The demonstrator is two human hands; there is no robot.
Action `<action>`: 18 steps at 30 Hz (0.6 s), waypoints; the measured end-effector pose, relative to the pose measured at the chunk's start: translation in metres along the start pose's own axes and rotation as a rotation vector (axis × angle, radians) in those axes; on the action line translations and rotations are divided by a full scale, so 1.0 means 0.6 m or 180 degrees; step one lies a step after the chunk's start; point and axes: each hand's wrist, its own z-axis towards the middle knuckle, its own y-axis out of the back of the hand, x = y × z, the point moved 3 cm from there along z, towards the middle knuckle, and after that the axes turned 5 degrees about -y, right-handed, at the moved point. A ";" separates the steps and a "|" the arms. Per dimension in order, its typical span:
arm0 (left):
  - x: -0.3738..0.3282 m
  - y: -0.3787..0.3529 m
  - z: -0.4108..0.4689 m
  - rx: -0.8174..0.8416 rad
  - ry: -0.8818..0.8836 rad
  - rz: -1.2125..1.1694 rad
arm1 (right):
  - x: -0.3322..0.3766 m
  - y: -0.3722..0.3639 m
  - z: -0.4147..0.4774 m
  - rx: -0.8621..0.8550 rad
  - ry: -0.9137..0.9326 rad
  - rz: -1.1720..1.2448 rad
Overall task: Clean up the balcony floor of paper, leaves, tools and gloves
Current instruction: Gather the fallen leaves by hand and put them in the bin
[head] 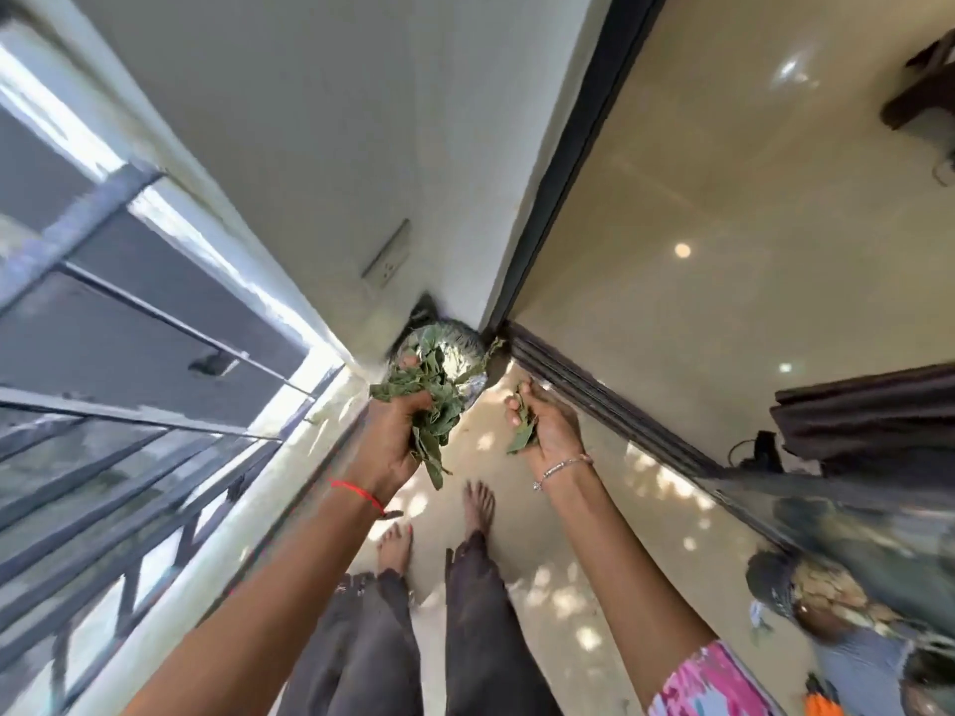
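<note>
My left hand [395, 436] grips a big bunch of dry green leaves [429, 400], which spill out above and below its fingers. My right hand [545, 426] holds a smaller clump of leaves [523, 431] in its curled fingers. Both hands are raised just in front of a round bin lined with a shiny bag [460, 354], which stands in the balcony corner and has leaves inside. The left bunch overlaps the bin's near rim.
A metal railing [129, 457] runs along the left side. A dark sliding-door track [594, 390] borders the balcony on the right, with a glass pane reflecting a person. My bare feet [478, 509] stand on the beige floor [542, 586]. An orange item [821, 702] lies at the bottom right.
</note>
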 end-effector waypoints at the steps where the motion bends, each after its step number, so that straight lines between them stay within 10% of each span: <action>1: 0.021 0.004 0.038 -0.0072 -0.0081 -0.0013 | -0.006 -0.002 0.043 -0.0049 0.0005 -0.0171; 13: 0.313 0.128 0.578 -0.1051 -0.0231 0.0552 | -0.181 0.006 0.620 -0.0401 0.0704 -0.2572; 18: 0.374 0.162 0.690 -0.0668 0.0064 0.0708 | -0.243 0.004 0.773 0.0121 -0.0139 -0.2376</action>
